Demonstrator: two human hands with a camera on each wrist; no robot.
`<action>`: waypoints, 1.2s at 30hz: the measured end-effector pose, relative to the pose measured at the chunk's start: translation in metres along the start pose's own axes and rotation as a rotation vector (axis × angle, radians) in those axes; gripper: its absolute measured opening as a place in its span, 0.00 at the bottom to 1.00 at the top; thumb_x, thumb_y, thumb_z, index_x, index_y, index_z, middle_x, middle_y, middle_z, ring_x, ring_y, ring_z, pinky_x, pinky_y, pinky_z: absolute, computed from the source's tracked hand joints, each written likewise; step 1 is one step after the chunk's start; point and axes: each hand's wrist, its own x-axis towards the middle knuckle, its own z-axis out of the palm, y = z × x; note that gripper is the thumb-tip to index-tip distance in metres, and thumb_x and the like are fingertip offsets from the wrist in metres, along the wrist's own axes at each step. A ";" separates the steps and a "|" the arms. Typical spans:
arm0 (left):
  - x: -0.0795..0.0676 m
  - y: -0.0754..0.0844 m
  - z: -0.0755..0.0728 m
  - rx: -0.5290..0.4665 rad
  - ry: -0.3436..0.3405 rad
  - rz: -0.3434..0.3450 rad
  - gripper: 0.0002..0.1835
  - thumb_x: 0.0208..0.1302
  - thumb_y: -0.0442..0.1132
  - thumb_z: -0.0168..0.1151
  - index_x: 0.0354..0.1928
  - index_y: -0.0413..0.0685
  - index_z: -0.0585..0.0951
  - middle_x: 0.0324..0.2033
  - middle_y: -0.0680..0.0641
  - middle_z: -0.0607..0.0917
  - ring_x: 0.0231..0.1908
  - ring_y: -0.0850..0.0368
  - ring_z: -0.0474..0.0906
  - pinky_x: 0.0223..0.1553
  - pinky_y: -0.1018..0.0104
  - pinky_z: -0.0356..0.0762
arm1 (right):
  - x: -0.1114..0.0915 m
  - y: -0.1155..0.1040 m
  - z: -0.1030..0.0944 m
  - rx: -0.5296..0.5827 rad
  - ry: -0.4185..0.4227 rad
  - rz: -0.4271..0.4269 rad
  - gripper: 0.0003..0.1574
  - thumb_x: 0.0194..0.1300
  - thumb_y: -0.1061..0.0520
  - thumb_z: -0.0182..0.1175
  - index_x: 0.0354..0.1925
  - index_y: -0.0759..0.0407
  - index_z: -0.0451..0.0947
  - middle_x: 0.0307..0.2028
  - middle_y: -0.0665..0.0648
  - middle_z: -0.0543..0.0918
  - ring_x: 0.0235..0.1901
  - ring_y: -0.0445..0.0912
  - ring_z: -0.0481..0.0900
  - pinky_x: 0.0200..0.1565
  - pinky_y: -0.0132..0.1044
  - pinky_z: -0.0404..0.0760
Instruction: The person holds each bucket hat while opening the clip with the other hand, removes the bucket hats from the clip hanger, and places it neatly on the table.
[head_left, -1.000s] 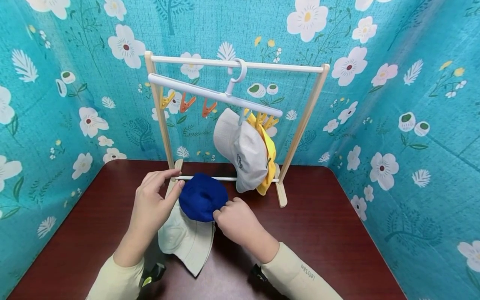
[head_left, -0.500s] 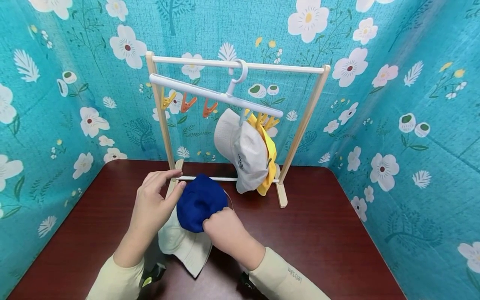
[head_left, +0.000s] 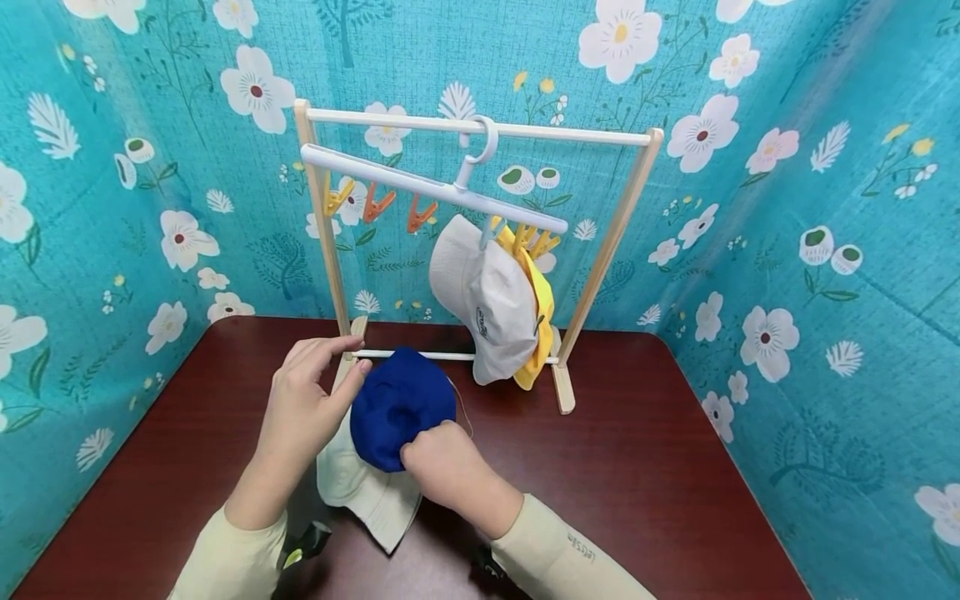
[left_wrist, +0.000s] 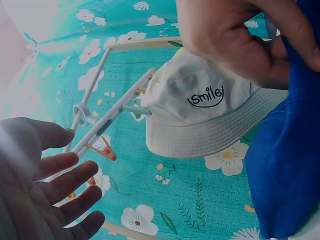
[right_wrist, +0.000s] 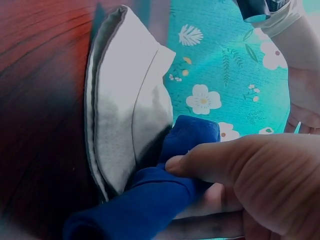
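My right hand pinches the near edge of a blue hat between thumb and fingers; in the right wrist view the thumb lies over the folded blue cloth. Under the blue hat, a pale bucket hat lies on the table, partly covered. My left hand is at the blue hat's left side, thumb and fingers spread apart; in the left wrist view the left palm holds nothing. A white bucket hat lettered "smile" hangs behind, clipped beside a yellow hat.
A wooden rack stands at the back of the dark red table. On its top bar hangs a tilted white hanger, low on the right. Orange clips and a yellow clip hang on its left half. Flowered cloth surrounds the table.
My right hand has moved left and toward me, drawing the blue hat's edge along and turning the hat slightly. A thin cord now shows at the hat's right. The left hand has barely moved.
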 end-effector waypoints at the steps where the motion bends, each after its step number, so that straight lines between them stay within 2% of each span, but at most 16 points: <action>1: 0.000 0.000 0.000 0.003 -0.002 -0.006 0.19 0.64 0.38 0.72 0.57 0.46 0.85 0.50 0.48 0.88 0.53 0.52 0.78 0.47 0.58 0.75 | 0.000 0.000 0.000 0.004 0.001 -0.005 0.15 0.47 0.53 0.72 0.14 0.43 0.76 0.12 0.44 0.76 0.15 0.40 0.76 0.16 0.36 0.65; 8: 0.002 -0.001 -0.002 0.008 0.001 -0.012 0.19 0.64 0.38 0.73 0.57 0.47 0.85 0.50 0.48 0.88 0.53 0.52 0.79 0.48 0.57 0.76 | -0.003 -0.001 0.004 0.072 -0.053 -0.041 0.15 0.50 0.49 0.72 0.16 0.44 0.76 0.13 0.45 0.77 0.16 0.40 0.77 0.15 0.36 0.69; 17: 0.002 0.000 -0.005 0.010 -0.006 -0.035 0.19 0.64 0.39 0.73 0.57 0.48 0.85 0.51 0.48 0.88 0.55 0.53 0.78 0.51 0.53 0.76 | -0.007 0.003 0.004 0.121 -0.166 -0.095 0.19 0.54 0.35 0.73 0.23 0.43 0.79 0.18 0.43 0.80 0.21 0.39 0.80 0.20 0.37 0.71; 25: 0.002 0.000 -0.004 0.011 -0.005 -0.027 0.19 0.64 0.39 0.73 0.57 0.47 0.85 0.50 0.48 0.88 0.55 0.52 0.78 0.53 0.53 0.76 | -0.015 0.010 0.003 0.178 -0.208 -0.140 0.17 0.58 0.34 0.71 0.29 0.42 0.81 0.21 0.42 0.80 0.25 0.38 0.80 0.23 0.35 0.69; 32: 0.002 -0.001 -0.005 0.008 -0.012 -0.035 0.19 0.64 0.39 0.73 0.57 0.48 0.86 0.50 0.48 0.88 0.55 0.52 0.78 0.54 0.49 0.76 | -0.023 0.020 0.001 0.212 -0.176 -0.233 0.13 0.64 0.36 0.68 0.35 0.41 0.83 0.28 0.40 0.84 0.32 0.39 0.81 0.31 0.34 0.73; 36: 0.002 -0.001 -0.005 0.009 -0.016 -0.036 0.19 0.64 0.39 0.73 0.57 0.49 0.86 0.50 0.48 0.88 0.55 0.52 0.78 0.55 0.48 0.76 | -0.030 0.026 0.001 0.232 -0.163 -0.253 0.11 0.67 0.38 0.66 0.38 0.41 0.84 0.30 0.40 0.85 0.33 0.39 0.82 0.34 0.35 0.76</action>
